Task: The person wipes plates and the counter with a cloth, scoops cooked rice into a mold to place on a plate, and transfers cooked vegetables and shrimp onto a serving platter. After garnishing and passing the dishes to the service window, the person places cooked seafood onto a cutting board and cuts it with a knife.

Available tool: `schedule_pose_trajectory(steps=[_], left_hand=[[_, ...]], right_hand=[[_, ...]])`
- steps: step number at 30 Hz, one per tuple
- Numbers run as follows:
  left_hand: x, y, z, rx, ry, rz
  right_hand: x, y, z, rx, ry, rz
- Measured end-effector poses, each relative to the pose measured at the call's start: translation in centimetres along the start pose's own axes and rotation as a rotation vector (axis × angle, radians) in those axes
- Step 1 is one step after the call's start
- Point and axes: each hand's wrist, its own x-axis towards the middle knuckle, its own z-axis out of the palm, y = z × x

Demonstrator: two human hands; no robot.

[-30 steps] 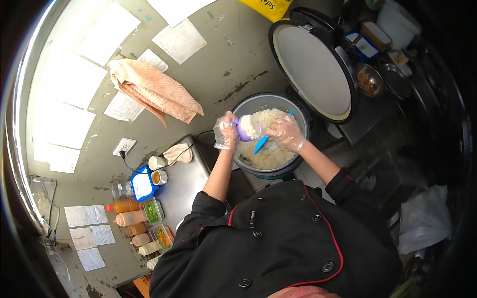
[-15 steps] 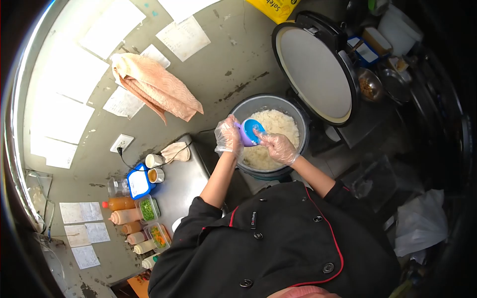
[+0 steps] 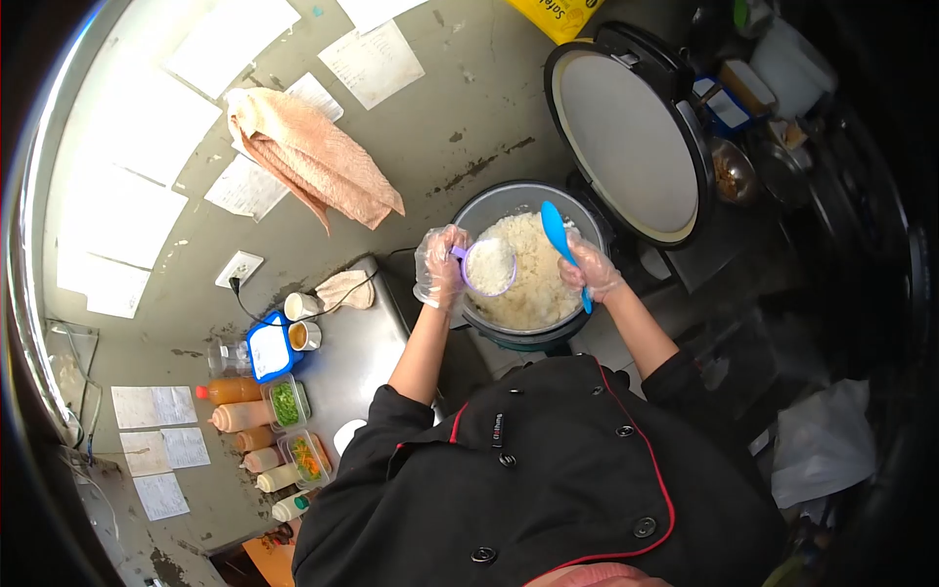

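My left hand [image 3: 444,266], in a clear plastic glove, grips the handle of a purple cup [image 3: 491,266] filled with white rice. The cup is held over the left part of a round grey cooker pot [image 3: 478,210]. Cooked rice [image 3: 536,293] fills much of the pot. My right hand [image 3: 591,268], also gloved, is closed around the handle of a blue spoon [image 3: 555,230] above the pot's right side. The spoon's broad end points up and away from me, apart from the cup.
The cooker's open lid [image 3: 626,142] stands at the back right. On the left, a metal counter [image 3: 357,342] holds a cloth, two white cups, a blue-rimmed container [image 3: 273,349], vegetable tubs and several sauce bottles. A peach towel [image 3: 313,161] hangs on the wall.
The blue spoon has gone from low in the pot to the purple cup's mouth, then away to the right, turned upward. The cup now shows a fuller, flatter top of rice.
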Motion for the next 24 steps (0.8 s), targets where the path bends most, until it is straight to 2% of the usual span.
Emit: schedule_pose_trajectory(steps=[1,2,4,6,8,10,12,15,16,17,18,20,21,23,24], left_hand=[[-0.2,0.3,0.4,0.108,0.019,0.002],[-0.3,0.7,0.8,0.218,0.036,0.005],[-0.3,1.2,1.6,0.078,0.055,-0.042],[-0.1,0.8,0.9,-0.044,-0.002,-0.046],[-0.2,0.8,0.7,0.011,-0.008,-0.021],[-0.3,0.9,0.8,0.063,0.032,-0.010],[-0.5,2.0,2.2,0.117,0.119,-0.012],[-0.6,2.4,3.7,0.106,0.199,-0.058],[-0.7,2.7,4.0,0.072,0.165,-0.085],[-0.9,3.7,4.5,0.042,0.128,-0.111],[-0.9,4.1,4.8,0.011,0.088,-0.139],[-0.7,2.9,4.2,0.331,0.113,-0.051],[-0.7,2.4,3.9,0.494,0.125,-0.006],[-0.6,2.3,3.0,0.236,0.086,-0.188],[-0.6,2.5,2.9,0.106,0.068,-0.274]], right_hand=[[1.1,1.3,-1.3,-0.099,0.140,0.090],[1.2,1.6,-1.2,-0.067,0.059,0.156],[1.6,2.5,-0.7,-0.006,-0.108,0.284],[0.9,3.0,3.2,-0.159,0.048,0.048],[0.9,3.8,5.5,-0.386,0.230,-0.242],[1.3,4.2,5.7,-1.117,0.340,-0.644],[-0.6,3.3,9.0,-1.370,0.470,-0.583],[0.2,4.5,9.4,-1.287,0.387,-0.758],[0.3,4.7,9.3,-1.243,0.344,-0.803],[-0.4,4.1,9.8,-1.373,0.351,-0.663],[-0.3,4.2,9.7,-1.363,0.331,-0.704],[-0.2,4.5,9.1,-1.346,0.284,-0.777],[-0.1,4.4,8.9,-1.417,0.279,-0.723],[0.1,3.8,8.0,-1.555,0.269,-0.611],[1.3,3.9,6.4,-1.447,0.176,-0.616]])
